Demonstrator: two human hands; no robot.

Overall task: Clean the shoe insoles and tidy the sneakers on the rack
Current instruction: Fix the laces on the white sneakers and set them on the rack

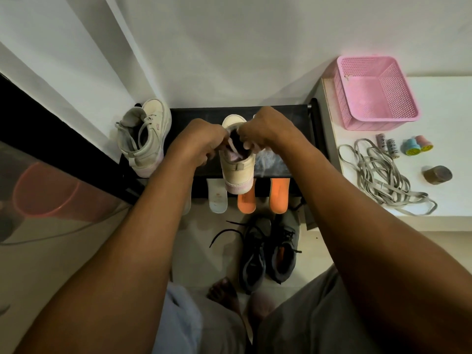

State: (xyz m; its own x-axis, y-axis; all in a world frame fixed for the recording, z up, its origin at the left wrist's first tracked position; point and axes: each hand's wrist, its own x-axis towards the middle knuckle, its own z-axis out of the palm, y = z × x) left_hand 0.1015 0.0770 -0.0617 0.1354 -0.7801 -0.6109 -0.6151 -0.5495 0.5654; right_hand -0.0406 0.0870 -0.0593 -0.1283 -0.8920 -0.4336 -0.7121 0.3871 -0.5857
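Left hand (201,139) and right hand (265,129) curl onto the sneaker (237,167) mid-rack (281,116), pinching its collar at 9 and 3 o'clock. It looks light, with a soft upper likely to fold; the stiffer heel at 6 o'clock seems the firmer hold.

Both arms bare from frame edge to wrist: left forearm (122,251) at 7 o'clock, right forearm (357,226) at 4 o'clock. Left hand (201,141) and right hand (268,129) bare too, just above centre. Pale bluish cloth (184,320) on the left leg, 6–7 o'clock. Darker grey cloth (306,318), creased, on the right leg, 5 o'clock. One garment or two: can't tell. Bare foot (224,292) at 6 o'clock, toes showing.
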